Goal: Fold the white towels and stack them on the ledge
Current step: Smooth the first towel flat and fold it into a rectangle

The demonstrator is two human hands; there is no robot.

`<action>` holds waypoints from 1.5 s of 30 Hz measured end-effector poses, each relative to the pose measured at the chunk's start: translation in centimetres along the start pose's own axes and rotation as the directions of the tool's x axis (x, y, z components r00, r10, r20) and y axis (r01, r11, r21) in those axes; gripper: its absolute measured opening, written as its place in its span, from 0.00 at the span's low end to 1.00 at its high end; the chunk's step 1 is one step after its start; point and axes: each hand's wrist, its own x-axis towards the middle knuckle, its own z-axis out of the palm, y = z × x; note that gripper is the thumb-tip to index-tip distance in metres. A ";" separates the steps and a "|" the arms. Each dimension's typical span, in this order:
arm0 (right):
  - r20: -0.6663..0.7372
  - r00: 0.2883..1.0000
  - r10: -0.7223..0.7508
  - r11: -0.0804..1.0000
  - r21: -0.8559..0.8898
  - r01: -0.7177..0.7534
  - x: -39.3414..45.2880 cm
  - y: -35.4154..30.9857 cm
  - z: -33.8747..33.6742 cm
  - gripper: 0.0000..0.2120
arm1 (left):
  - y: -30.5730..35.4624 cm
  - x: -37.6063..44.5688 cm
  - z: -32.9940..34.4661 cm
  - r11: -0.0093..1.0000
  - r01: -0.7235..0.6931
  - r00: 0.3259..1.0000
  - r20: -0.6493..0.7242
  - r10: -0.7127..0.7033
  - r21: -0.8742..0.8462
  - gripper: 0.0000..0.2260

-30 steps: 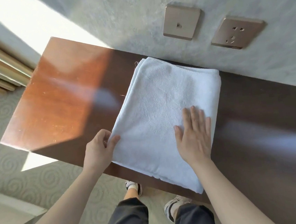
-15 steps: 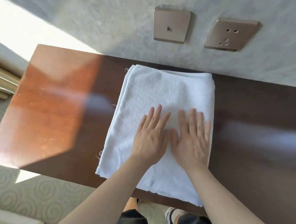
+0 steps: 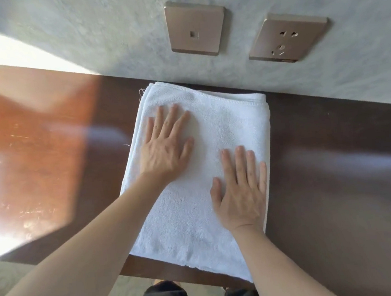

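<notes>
while the fingers (image 3: 172,119) of the left hand (image 3: 163,148) lie straight and spread, pressing flat and grasping nothing, the right hand (image 3: 239,191) lies the same way, palm down, its fingers released and close together. both rest on the white towel (image 3: 221,131), the left toward 10 o'clock of its middle, the right toward 4 o'clock. the towel is folded in layers and lies on the dark wooden ledge (image 3: 336,182), its far edge against the wall (image 3: 107,37), its near corner overhanging the ledge's front edge. sunlight falls on the ledge at 9 o'clock. on the wall at 12 o'clock are a switch plate (image 3: 196,28) and, at 1 o'clock, a socket plate (image 3: 287,37).
</notes>
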 end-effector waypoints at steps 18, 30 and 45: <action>-0.067 0.998 0.009 0.999 0.042 -0.006 0.0 0.0 0.1 0.28 | 3.5 -7.3 2.3 0.999 -0.045 0.997 0.056 0.044 0.023 0.25; -0.063 0.998 -0.020 0.998 0.063 0.024 -0.2 0.3 -0.1 0.27 | -0.3 -19.3 2.0 0.985 0.130 0.989 0.059 -0.137 0.109 0.30; 0.139 0.974 0.180 0.984 -0.019 -0.179 -4.1 -2.1 -2.4 0.35 | 2.0 -12.6 -0.6 0.936 0.315 0.944 0.155 -0.292 -0.157 0.35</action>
